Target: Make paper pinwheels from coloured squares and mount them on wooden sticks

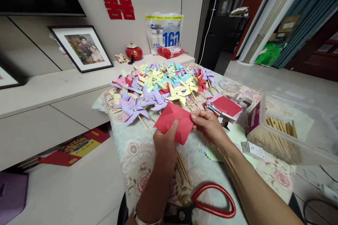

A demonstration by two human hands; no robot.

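A square of red paper (179, 117) with crease lines is held up above the table. My left hand (166, 142) pinches its lower left part, thumb on top. At its right corner, my right hand (207, 124) grips the paper between thumb and fingers. Under my left wrist lie a few thin wooden sticks (183, 168). Scissors with red handles (213, 200) rest near the front edge, partly covered by my left forearm. Behind the paper, many paper pinwheels (155, 88) in purple, yellow, red and blue lie piled on sticks.
To the right are stacked coloured paper squares (227, 105), small white boxes (252, 150) and a clear plastic bin (280, 151) of wooden sticks. A floral tablecloth (139, 168) covers the table. Along the wall, a white cabinet (52, 88) bears a framed picture (80, 47) and a red jar (133, 52).
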